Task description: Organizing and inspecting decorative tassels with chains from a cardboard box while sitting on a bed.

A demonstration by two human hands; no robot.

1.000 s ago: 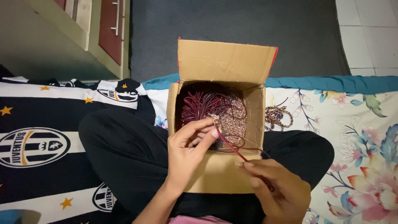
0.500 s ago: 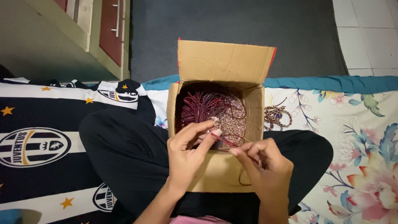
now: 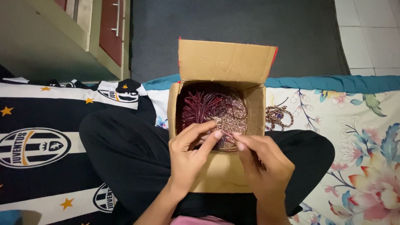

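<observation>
Between the crossed legs of the person sitting on the bed, an open box [image 3: 216, 166] is resting, its far flap standing up. Inside, a heap of maroon cords [image 3: 200, 106] is lying at the left and a pile of glittery beaded pieces [image 3: 233, 116] at the right. Both hands are meeting over the near rim: the left hand [image 3: 189, 154] is pinching a beaded piece [image 3: 217, 122] at the pile's near edge, thumb and forefinger closed on it, while the right hand [image 3: 266, 162] is nipping a fine strand beside it, fingertips together.

To my eye, the work is going best with the pinches kept small and close together, the left steadying while the right is teasing the strand free, so the heap below is not dragged up with it.

Room is tight: the box walls are hemming the hands at both sides, and the legs are crowding the near edge. A second beaded bundle [image 3: 278, 116] is lying on the floral sheet [image 3: 358, 137] just right of the box, where open space is spreading out.
</observation>
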